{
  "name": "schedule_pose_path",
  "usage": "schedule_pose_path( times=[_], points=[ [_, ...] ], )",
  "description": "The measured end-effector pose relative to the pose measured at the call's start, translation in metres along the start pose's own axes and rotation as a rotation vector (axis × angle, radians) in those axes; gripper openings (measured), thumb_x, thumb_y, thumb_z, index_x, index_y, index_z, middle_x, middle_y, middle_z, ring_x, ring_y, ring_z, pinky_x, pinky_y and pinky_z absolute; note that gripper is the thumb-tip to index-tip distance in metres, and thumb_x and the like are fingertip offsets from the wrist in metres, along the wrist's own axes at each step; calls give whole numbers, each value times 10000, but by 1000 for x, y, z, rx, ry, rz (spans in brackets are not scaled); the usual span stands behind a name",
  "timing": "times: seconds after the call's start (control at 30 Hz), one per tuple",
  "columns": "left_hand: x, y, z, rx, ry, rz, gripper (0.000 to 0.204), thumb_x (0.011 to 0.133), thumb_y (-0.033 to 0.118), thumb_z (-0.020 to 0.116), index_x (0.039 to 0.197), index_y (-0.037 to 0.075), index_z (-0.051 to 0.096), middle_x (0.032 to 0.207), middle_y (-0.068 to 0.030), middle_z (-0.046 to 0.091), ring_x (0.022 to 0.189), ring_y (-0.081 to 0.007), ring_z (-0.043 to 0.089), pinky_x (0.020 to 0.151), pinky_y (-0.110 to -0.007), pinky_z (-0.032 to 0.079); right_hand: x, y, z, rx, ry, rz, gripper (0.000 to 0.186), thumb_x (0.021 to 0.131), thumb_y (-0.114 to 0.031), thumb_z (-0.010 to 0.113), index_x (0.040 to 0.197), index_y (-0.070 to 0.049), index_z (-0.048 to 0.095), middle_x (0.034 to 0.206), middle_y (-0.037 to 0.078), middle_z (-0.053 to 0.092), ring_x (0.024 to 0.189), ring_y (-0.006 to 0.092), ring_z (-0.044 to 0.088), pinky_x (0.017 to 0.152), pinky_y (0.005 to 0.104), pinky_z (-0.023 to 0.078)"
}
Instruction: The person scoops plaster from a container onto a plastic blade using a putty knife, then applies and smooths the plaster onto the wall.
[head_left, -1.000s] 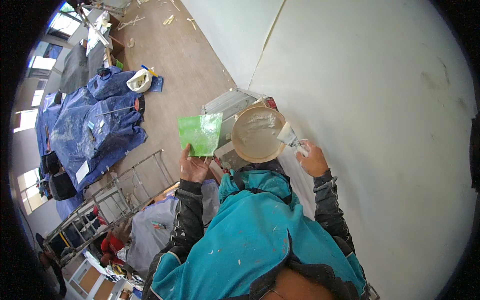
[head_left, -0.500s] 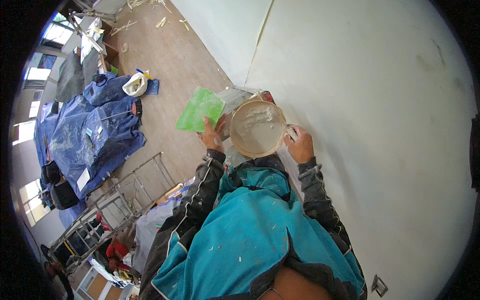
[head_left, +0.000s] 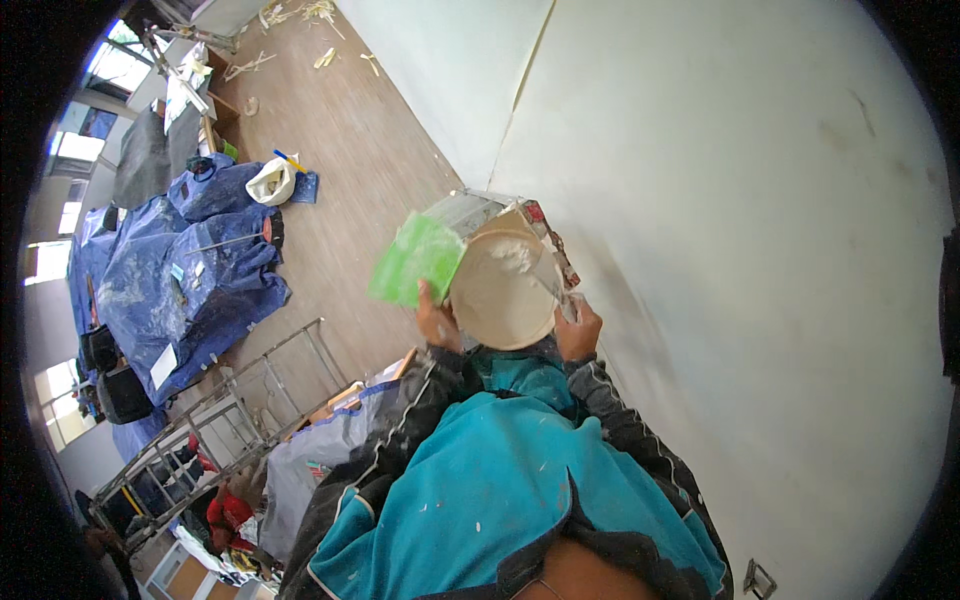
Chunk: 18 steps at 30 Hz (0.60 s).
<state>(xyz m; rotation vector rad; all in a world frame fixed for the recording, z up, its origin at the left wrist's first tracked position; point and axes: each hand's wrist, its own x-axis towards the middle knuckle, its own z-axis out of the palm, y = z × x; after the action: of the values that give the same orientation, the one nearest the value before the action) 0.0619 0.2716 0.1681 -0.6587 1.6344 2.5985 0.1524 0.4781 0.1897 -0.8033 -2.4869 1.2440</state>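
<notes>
Left hand (head_left: 438, 324) holds green board (head_left: 415, 262) in its fingers at the left side of bucket (head_left: 528, 342), right hand (head_left: 579, 332) has fingers closed round scraper (head_left: 549, 277), blade over bucket's right side.

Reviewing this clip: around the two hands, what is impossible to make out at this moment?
All in the head view:
Handle of the scraper: mostly covered by the closed right hand.
Scraper's blade edge: blurred over the bucket.
Marks on the green sheet: smeared by motion blur.
Left hand: blurred; whether it touches the bucket is unclear.
Bucket's floor: hidden under the pale paste.
</notes>
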Motion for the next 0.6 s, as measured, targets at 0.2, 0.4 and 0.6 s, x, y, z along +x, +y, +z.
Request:
schedule_pose_path(
  times=[0.2,0.4,0.6],
  points=[
    [-36,0,-97,-232,164,-253,396,983,394,500,1189,62,565,1097,-101,656,925,-206,655,783,-326,532,-16,1,13,-68,-95,-315,288,680,-48,752,954,-16,666,908,176,674,861,379,652,746,439,529],
    [-44,24,-108,-338,226,-207,493,989,393,468,1336,43,485,1249,-136,598,1086,-261,600,921,-396,495,-6,-21,37,32,-183,-479,297,653,-19,771,929,-18,663,882,155,671,829,350,655,718,401,537],
    [1,38,-92,-218,214,-120,485,989,390,502,1249,-16,557,1194,-124,625,1043,-237,623,897,-352,504,-17,-45,54,55,-161,-394,272,688,-98,785,904,-26,638,834,173,653,765,385,641,657,453,519]
  ],
)
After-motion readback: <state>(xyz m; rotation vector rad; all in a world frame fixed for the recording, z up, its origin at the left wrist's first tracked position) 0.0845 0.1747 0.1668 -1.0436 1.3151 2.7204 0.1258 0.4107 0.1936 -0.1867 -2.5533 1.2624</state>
